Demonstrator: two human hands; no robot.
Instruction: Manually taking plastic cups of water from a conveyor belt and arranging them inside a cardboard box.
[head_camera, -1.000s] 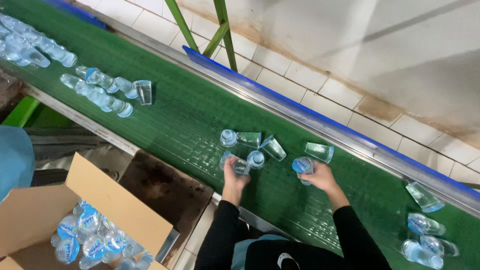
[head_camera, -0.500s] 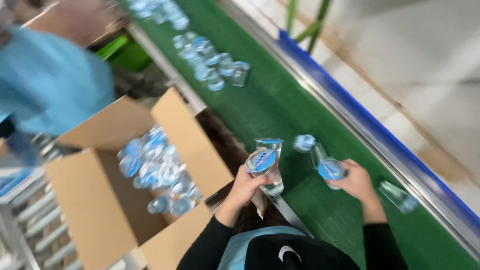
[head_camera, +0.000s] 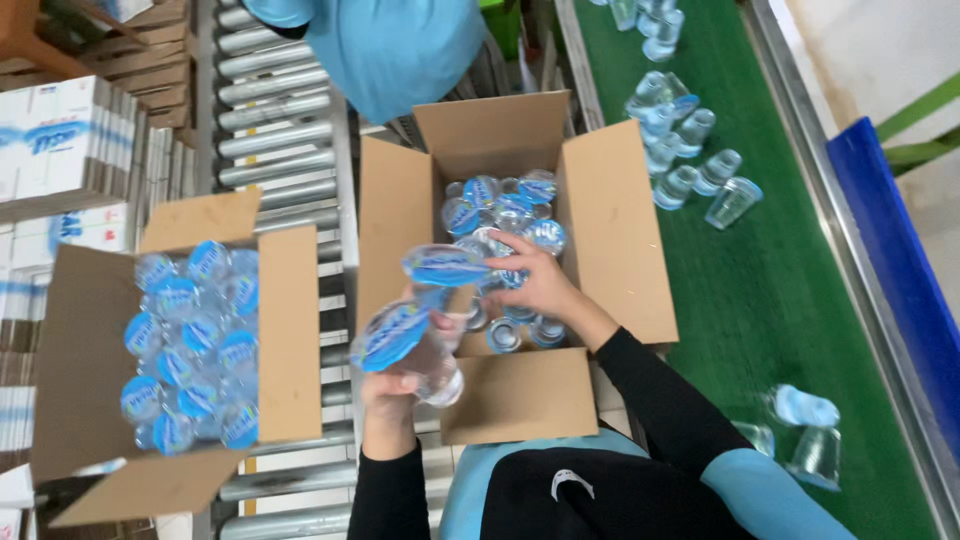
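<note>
My left hand (head_camera: 392, 390) grips clear sealed water cups (head_camera: 402, 338) with blue foil lids, held over the near left edge of an open cardboard box (head_camera: 612, 215). My right hand (head_camera: 535, 280) reaches down inside that box and holds another cup (head_camera: 445, 266) above the several cups (head_camera: 505, 205) lying in it. Both arms wear black sleeves.
A second open box (head_camera: 285, 330) packed with blue-lidded cups sits to the left on a roller conveyor (head_camera: 270, 120). A green belt (head_camera: 760, 290) on the right carries loose cups (head_camera: 690, 160). A person in light blue (head_camera: 390, 45) stands beyond the boxes. Stacked cartons (head_camera: 60, 140) lie far left.
My view has swung from the green belt to the boxes. Both hands carried cups off the belt; my right hand is now down inside the middle box.
</note>
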